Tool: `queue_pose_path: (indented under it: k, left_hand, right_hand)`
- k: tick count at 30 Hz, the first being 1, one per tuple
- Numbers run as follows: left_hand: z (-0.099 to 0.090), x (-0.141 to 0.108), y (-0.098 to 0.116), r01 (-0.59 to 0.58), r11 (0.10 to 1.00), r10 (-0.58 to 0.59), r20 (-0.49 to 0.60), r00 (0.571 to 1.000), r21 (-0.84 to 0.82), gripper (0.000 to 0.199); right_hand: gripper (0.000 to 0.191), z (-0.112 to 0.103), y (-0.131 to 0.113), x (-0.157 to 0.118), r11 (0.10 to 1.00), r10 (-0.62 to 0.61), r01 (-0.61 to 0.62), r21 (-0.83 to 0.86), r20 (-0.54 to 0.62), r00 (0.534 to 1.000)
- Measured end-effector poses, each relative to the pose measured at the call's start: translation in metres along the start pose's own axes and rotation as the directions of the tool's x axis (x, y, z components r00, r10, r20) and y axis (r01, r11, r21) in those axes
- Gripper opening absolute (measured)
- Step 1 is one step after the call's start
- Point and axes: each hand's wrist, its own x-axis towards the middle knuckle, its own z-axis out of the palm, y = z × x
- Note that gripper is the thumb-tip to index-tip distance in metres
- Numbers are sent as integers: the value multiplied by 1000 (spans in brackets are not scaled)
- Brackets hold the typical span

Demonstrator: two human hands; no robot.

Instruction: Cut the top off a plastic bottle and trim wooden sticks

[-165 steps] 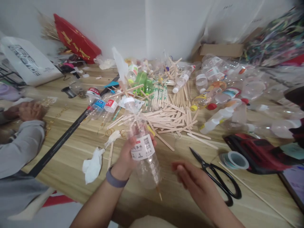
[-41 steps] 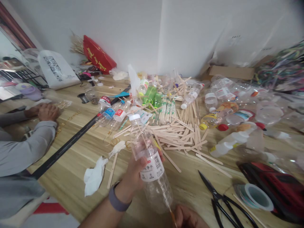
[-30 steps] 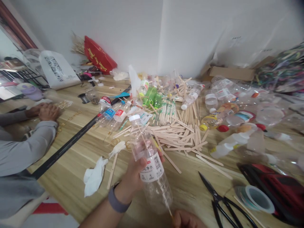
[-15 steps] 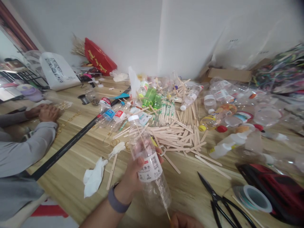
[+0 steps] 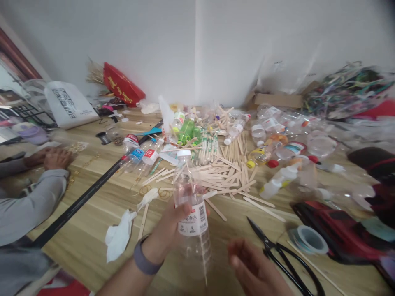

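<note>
My left hand (image 5: 174, 220) is closed around the middle of a clear plastic water bottle (image 5: 193, 246) with a white cap and a white label. The bottle stands nearly upright over the table. A thin wooden stick (image 5: 204, 261) runs lengthwise through it, and its lower end pokes out at the bottom. To the right of the bottle, my right hand (image 5: 257, 269) is apart from it, loosely curled, with a gap between thumb and fingers and nothing visible in it. Black-handled scissors (image 5: 271, 246) lie beside the right hand.
Flat wooden craft sticks (image 5: 220, 176) are piled behind the bottle. Several plastic bottles (image 5: 277, 135) crowd the right and back. A spool (image 5: 311, 240) and a red-black case (image 5: 327, 234) lie at right, tissue (image 5: 120, 234) at left. Another person's hands (image 5: 54, 158) work at far left.
My right hand has let go of the stick's lower end and moved up and right, away from the bottle. The bottle is now more upright. The view has turned slightly right.
</note>
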Motion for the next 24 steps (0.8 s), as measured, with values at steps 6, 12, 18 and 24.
queue_pose_path:
  k: [6,12,18,24]
  left_hand:
    - [14,1,6,81,975,-111,135,985,206,53]
    - [9,-1,17,134,957,-190,206,960,257,56]
    - [-9,-6,18,101,922,-210,261,942,374,58]
    - [-1,-8,13,145,942,-219,229,948,302,58]
  right_hand:
    - [35,3,-75,17,876,-446,404,-262,-123,887]
    - [56,-10,-88,10,928,-323,339,-151,123,938]
    - [59,-45,-69,-13,967,-111,156,-201,217,970]
    - [58,-45,-58,-24,963,-131,161,-215,145,981]
